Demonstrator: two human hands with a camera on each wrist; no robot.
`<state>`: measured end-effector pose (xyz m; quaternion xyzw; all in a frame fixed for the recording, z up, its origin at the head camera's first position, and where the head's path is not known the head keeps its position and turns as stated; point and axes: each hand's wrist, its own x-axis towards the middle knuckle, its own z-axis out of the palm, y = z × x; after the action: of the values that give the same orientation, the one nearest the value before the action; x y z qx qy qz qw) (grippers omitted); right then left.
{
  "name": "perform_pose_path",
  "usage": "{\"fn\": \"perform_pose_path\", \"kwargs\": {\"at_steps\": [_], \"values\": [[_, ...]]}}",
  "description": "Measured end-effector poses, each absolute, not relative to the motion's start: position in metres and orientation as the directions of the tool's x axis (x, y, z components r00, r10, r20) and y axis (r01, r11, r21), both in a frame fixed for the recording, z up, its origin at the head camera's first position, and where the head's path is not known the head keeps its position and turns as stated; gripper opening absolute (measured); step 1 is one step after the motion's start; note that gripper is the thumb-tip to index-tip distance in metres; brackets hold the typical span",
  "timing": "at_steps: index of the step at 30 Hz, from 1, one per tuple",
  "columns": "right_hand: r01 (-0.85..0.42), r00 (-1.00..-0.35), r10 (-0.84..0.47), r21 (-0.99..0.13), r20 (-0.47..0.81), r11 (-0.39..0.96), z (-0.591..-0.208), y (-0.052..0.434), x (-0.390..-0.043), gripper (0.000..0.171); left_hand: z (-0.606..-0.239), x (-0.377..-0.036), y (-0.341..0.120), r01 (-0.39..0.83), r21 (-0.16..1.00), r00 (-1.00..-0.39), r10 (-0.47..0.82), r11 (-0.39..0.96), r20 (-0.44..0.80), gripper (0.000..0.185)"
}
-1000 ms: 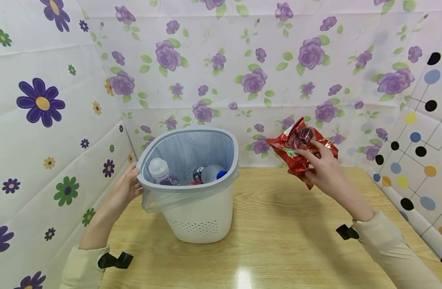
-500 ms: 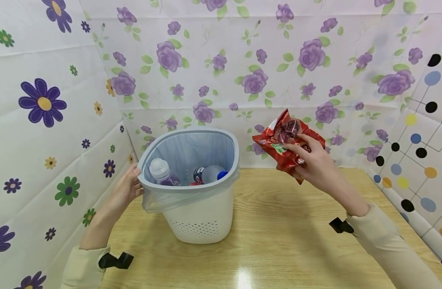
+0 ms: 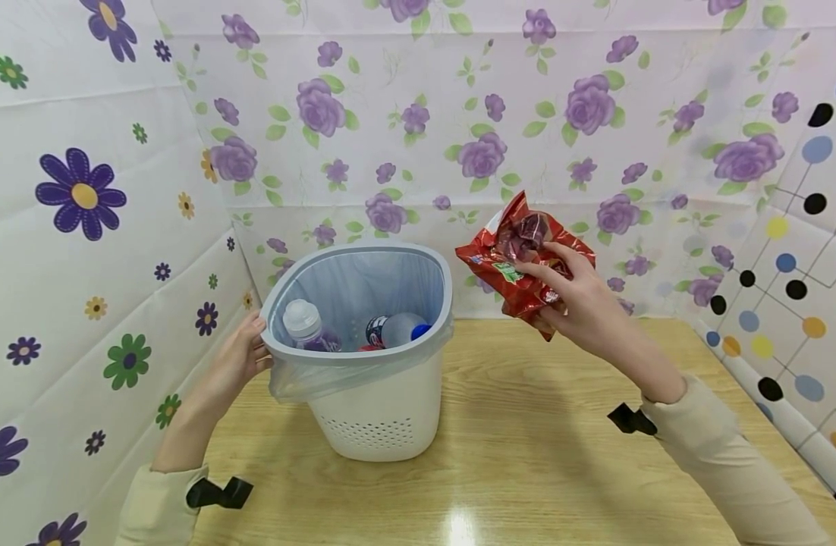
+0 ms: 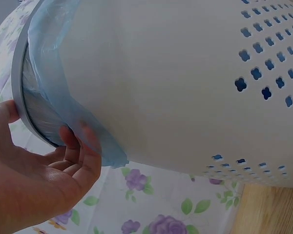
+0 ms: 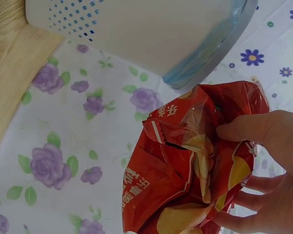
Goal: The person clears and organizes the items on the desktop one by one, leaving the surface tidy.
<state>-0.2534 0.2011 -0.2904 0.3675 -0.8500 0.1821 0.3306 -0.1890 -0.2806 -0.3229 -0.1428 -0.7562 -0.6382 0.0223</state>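
A white perforated waste bin [image 3: 373, 413] [image 4: 185, 83] [image 5: 136, 29] with a grey rim and a pale blue liner stands on the wooden table [image 3: 527, 455]. My left hand [image 3: 237, 356] [image 4: 36, 180] grips its left rim, fingers curled over the liner edge. Inside lie a clear bottle with a white cap [image 3: 302, 322] and another bottle with a blue cap [image 3: 397, 330]. My right hand [image 3: 575, 303] [image 5: 268, 170] holds a crumpled red snack bag [image 3: 520, 258] [image 5: 185, 165] in the air, just right of the bin's rim and above the table.
Floral sheets [image 3: 459, 136] wall in the back and left; a dotted sheet [image 3: 800, 265] closes the right side. The table stretches bare in front of and to the right of the bin.
My right hand has carried the red bag left and slightly up, closer to the bin's rim. The left hand and the bin have stayed put.
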Motion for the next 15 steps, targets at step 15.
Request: {"fn": "perform_pose_path", "kwargs": {"at_steps": [15], "values": [[-0.769, -0.453, -0.506, -0.035, 0.734, 0.639, -0.276, 0.184, -0.253, 0.066, -0.324, -0.189, -0.28, 0.24, 0.964, -0.958, 0.186, 0.117, 0.216, 0.037]]}}
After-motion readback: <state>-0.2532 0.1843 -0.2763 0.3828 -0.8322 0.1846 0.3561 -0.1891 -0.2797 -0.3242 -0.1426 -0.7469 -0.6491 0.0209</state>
